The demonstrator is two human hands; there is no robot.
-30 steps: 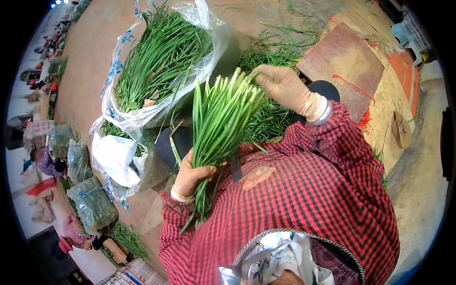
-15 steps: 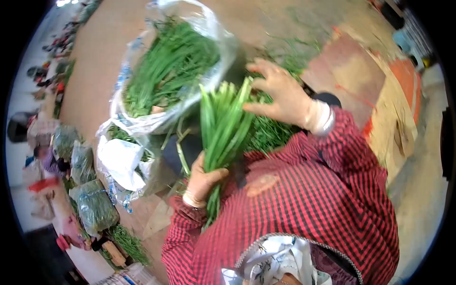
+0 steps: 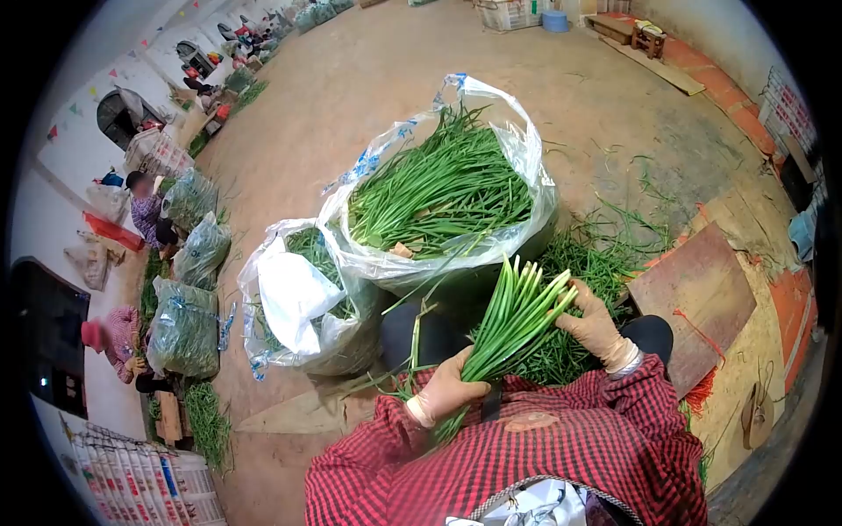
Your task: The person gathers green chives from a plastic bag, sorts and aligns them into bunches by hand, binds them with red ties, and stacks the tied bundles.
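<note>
My left hand, in a thin pale glove, is closed around the lower part of a bunch of green chives. The bunch is tilted, its pale cut ends fanned out up and to the right. At those ends, on the right side, my right hand, also gloved, has thumb and fingers bent in a pinch on the outer stalks. A large clear plastic bag full of long green chives stands open just ahead. Loose greens lie in a heap behind and below the held bunch.
A smaller plastic bag with greens and a white sheet stands left of the big one. A brown board lies at the right. Stuffed bags line the left, where a person in a pink hat and other people sit.
My view has lifted and turned, showing more of the room. My right hand, spread beside the bunch before, now has its fingers bent onto the stalk ends. My left hand keeps its hold.
</note>
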